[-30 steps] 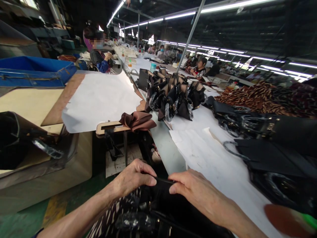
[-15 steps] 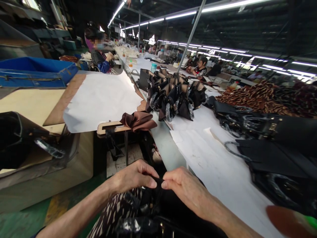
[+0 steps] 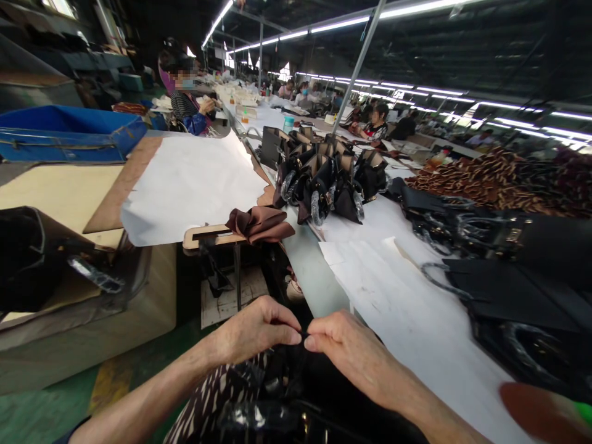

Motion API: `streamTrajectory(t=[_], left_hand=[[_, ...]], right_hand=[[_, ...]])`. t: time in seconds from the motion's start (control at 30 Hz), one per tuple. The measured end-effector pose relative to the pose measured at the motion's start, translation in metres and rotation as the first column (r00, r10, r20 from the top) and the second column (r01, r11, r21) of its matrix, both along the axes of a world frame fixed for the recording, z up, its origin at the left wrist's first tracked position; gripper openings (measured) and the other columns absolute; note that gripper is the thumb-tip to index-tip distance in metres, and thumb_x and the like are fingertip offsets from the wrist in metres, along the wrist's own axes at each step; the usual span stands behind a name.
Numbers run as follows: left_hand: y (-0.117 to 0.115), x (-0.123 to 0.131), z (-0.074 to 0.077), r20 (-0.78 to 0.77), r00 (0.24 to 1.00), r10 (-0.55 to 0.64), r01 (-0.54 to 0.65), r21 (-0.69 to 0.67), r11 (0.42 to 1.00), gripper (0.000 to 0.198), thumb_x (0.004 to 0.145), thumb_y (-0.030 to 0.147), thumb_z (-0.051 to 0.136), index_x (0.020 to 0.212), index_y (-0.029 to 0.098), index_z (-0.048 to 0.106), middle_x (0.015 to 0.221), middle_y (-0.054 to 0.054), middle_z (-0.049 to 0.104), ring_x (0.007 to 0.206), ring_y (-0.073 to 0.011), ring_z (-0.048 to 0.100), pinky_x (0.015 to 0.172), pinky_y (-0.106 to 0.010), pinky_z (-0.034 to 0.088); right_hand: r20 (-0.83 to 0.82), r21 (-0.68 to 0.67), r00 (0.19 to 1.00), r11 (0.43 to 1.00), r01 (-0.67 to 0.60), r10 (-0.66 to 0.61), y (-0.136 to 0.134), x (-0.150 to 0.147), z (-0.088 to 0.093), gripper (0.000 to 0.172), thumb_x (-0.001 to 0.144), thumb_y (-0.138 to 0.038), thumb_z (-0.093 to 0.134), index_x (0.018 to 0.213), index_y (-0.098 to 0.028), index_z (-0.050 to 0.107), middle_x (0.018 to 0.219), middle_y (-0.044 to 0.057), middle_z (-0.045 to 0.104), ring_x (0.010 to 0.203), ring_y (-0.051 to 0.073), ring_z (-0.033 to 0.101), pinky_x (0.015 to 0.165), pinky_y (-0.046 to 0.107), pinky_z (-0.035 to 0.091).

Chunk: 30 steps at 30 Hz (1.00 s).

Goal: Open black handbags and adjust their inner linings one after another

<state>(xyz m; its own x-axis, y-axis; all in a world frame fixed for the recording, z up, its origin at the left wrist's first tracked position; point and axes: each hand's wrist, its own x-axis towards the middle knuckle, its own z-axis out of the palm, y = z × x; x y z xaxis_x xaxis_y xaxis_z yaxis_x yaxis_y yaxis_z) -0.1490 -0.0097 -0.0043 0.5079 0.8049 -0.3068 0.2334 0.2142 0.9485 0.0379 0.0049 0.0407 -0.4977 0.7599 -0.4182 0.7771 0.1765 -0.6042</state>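
Observation:
A black handbag [image 3: 340, 394] lies across my lap, its plastic-wrapped handle [image 3: 252, 416] and gold-coloured fittings towards me. My left hand [image 3: 261, 330] pinches the bag's black edge between thumb and forefinger. Close beside it, almost fingertip to fingertip, my right hand [image 3: 345, 345] pinches the same edge. The dark material between the two pinches is small and partly hidden by my fingers. Under my left forearm shows brown-and-white patterned cloth [image 3: 203, 401].
Several upright black handbags [image 3: 324, 169] stand on the long table [image 3: 309, 271]. More black bags [image 3: 522, 296] lie at right. A wooden frame [image 3: 210, 237] bears brown cloth [image 3: 261, 223]. A blue bin [image 3: 69, 132] is at left, and a masked person [image 3: 192, 105] sits behind.
Both hands have shifted very slightly right and up along the bag's edge, the left one more, so the fingertips are closer together. The bag stays on my lap.

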Motion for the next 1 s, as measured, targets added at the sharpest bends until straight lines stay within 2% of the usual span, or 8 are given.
streamTrajectory(t=[0.3, 0.43, 0.6, 0.7, 0.77, 0.83, 0.87, 1.0], left_hand=[[0.0, -0.024, -0.006, 0.126, 0.964, 0.234, -0.218, -0.133, 0.967, 0.017, 0.064, 0.024, 0.065, 0.07, 0.009, 0.069, 0.062, -0.004, 0.061, 0.059, -0.012, 0.049, 0.057, -0.022, 0.037], [0.0, -0.031, 0.0, 0.063, 0.934, 0.352, -0.345, -0.096, 0.934, 0.02, 0.062, 0.03, 0.063, 0.064, 0.01, 0.063, 0.056, -0.002, 0.058, 0.054, -0.0112, 0.046, 0.055, -0.022, 0.035], [0.001, -0.033, -0.006, -0.17, 0.924, 0.344, -0.334, 0.085, 0.939, 0.017, 0.069, 0.029, 0.053, 0.064, 0.013, 0.058, 0.055, 0.002, 0.05, 0.053, -0.0111, 0.043, 0.052, -0.022, 0.03], [0.0, -0.042, -0.016, -0.544, 0.757, 0.362, -0.205, 0.329, 0.922, 0.018, 0.074, 0.022, 0.045, 0.065, 0.016, 0.059, 0.06, 0.0, 0.055, 0.061, -0.0146, 0.051, 0.057, -0.023, 0.032], [0.0, -0.048, -0.02, -0.745, 0.569, 0.348, -0.079, 0.372, 0.925, 0.02, 0.076, 0.019, 0.044, 0.066, 0.017, 0.061, 0.066, -0.003, 0.061, 0.068, -0.0187, 0.056, 0.06, -0.026, 0.033], [-0.001, -0.049, -0.018, -0.813, 0.48, 0.328, -0.018, 0.365, 0.931, 0.025, 0.08, 0.02, 0.041, 0.067, 0.018, 0.062, 0.069, -0.006, 0.063, 0.071, -0.0209, 0.058, 0.062, -0.027, 0.034], [-0.002, -0.047, -0.015, -0.791, 0.514, 0.332, -0.018, 0.378, 0.926, 0.03, 0.084, 0.022, 0.038, 0.068, 0.017, 0.063, 0.069, -0.006, 0.063, 0.071, -0.0205, 0.059, 0.062, -0.027, 0.034], [-0.005, -0.023, 0.006, -0.419, 0.876, 0.24, -0.045, 0.424, 0.905, 0.028, 0.087, 0.036, 0.044, 0.091, 0.02, 0.066, 0.088, -0.003, 0.064, 0.083, -0.017, 0.057, 0.073, -0.023, 0.038]], right_hand=[[0.008, -0.034, 1.0, 0.999, 0.028, -0.028, 0.0, 0.006, -0.004, 0.032, 0.076, -0.028, 0.047, 0.055, -0.018, 0.025, 0.052, -0.005, 0.024, 0.051, 0.008, 0.025, 0.048, 0.022, 0.019], [0.004, -0.025, 1.0, 1.0, 0.015, -0.015, 0.001, 0.007, -0.005, 0.034, 0.076, -0.028, 0.047, 0.055, -0.018, 0.023, 0.053, -0.005, 0.021, 0.052, 0.008, 0.023, 0.048, 0.023, 0.019], [-0.007, -0.037, 1.0, 0.999, 0.028, -0.028, 0.0, 0.009, -0.004, 0.034, 0.077, -0.028, 0.047, 0.056, -0.019, 0.021, 0.054, -0.005, 0.021, 0.052, 0.009, 0.023, 0.048, 0.024, 0.018], [0.005, -0.038, 0.999, 0.998, 0.047, -0.046, 0.0, 0.014, -0.005, 0.034, 0.077, -0.029, 0.047, 0.056, -0.019, 0.021, 0.054, -0.005, 0.02, 0.052, 0.009, 0.023, 0.047, 0.024, 0.018], [-0.001, -0.036, 0.999, 0.998, 0.049, -0.049, 0.0, 0.015, -0.006, 0.035, 0.077, -0.03, 0.047, 0.056, -0.019, 0.021, 0.054, -0.005, 0.02, 0.053, 0.009, 0.023, 0.048, 0.024, 0.018], [-0.018, -0.034, 0.999, 0.999, 0.04, -0.041, 0.001, 0.014, -0.007, 0.034, 0.076, -0.03, 0.048, 0.055, -0.019, 0.023, 0.054, -0.005, 0.021, 0.053, 0.009, 0.024, 0.048, 0.024, 0.019], [-0.025, -0.033, 0.999, 0.999, 0.032, -0.033, 0.002, 0.013, -0.007, 0.034, 0.076, -0.03, 0.048, 0.054, -0.019, 0.024, 0.054, -0.005, 0.021, 0.053, 0.009, 0.025, 0.049, 0.023, 0.02], [-0.025, -0.04, 1.0, 0.999, 0.006, -0.007, 0.003, 0.007, -0.003, 0.031, 0.075, -0.028, 0.047, 0.052, -0.018, 0.028, 0.053, -0.005, 0.023, 0.052, 0.008, 0.028, 0.05, 0.023, 0.021]])
